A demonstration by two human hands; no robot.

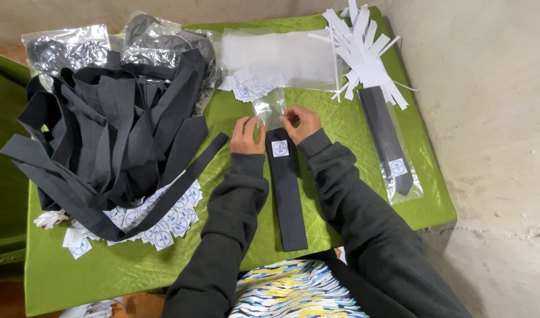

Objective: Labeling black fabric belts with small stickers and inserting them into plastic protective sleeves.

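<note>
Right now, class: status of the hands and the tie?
Left hand and right hand pinch clear bag at tie top. Tie flat on green cloth. Nothing blocking.

2 hands (248,134), 1 bagged tie (389,138)

The left hand's (247,135) fingertips were curled under, so their grip on the clear sleeve (270,109) could not be judged; the right hand (301,122) likewise hid its fingertips. The printing on the small white label (280,148) was too small to make out. The pile of dark ties (114,129) buried most of the round labels (164,221) beneath it. Glare blurred the contents of the 2 plastic bags (66,47) at the back. The picture's lower edge cut off the patterned cloth (287,291).
</note>
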